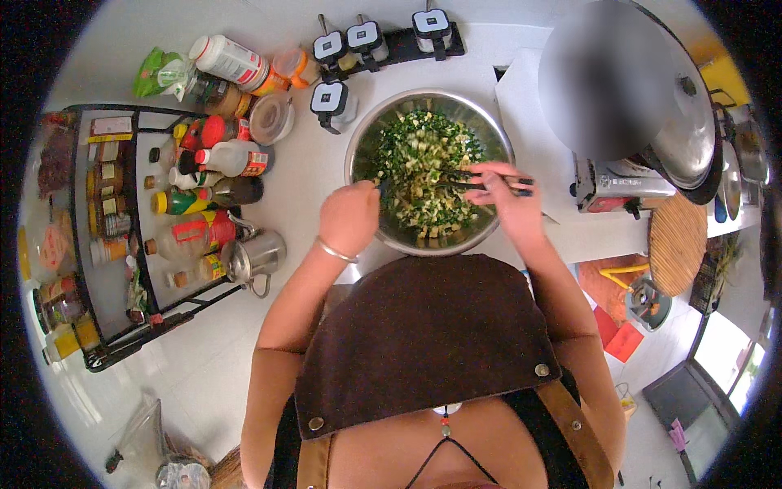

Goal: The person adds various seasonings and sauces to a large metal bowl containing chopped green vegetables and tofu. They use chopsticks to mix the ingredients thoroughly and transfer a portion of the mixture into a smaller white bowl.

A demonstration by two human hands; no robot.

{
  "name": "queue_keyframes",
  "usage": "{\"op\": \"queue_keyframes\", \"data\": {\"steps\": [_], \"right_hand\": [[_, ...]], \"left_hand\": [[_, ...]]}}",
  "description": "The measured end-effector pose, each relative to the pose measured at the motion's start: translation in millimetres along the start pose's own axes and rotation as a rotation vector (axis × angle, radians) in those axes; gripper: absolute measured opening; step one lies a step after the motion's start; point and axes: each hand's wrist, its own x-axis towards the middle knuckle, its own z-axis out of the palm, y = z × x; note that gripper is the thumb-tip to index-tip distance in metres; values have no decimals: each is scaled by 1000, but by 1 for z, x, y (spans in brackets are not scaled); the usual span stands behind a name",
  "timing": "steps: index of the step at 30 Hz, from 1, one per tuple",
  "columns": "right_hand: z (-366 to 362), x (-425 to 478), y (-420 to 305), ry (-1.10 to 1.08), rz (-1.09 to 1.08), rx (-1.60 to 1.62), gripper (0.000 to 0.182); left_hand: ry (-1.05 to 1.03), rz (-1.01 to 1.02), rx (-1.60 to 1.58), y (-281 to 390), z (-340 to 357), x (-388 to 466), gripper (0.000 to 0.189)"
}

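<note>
A stainless steel mixing bowl (487, 236) holds chopped green leaves mixed with small pale yellow pieces (431, 165). My left hand (351, 214), with a bangle at the wrist, is closed at the bowl's left rim and seems to grip it; its fingertips are partly hidden. Black chopsticks (455, 178) are in my right hand (504, 192), over the right side of the bowl. Their tips reach into the mixture, which is blurred around them.
Seasoning jars (365, 38) with pale lids stand behind the bowl, one jar (330, 101) nearer. To the left are a rack (143, 244) of bottles and a metal pitcher (253, 253). A gas stove (623, 186) with a lidded wok (690, 140) is at the right, near a round wooden board (678, 244).
</note>
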Motion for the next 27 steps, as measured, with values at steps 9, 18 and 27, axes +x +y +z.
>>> {"op": "queue_keyframes", "data": {"steps": [9, 18, 27], "right_hand": [[-7, 8, 44, -17, 141, 36, 15], [-35, -12, -4, 83, 151, -307, 15], [-8, -2, 10, 46, 19, -13, 15]], "left_hand": [[-96, -10, -19, 4, 30, -10, 23], [-263, -123, 269, -4, -15, -21, 18], [-43, 106, -84, 16, 16, -10, 22]]}}
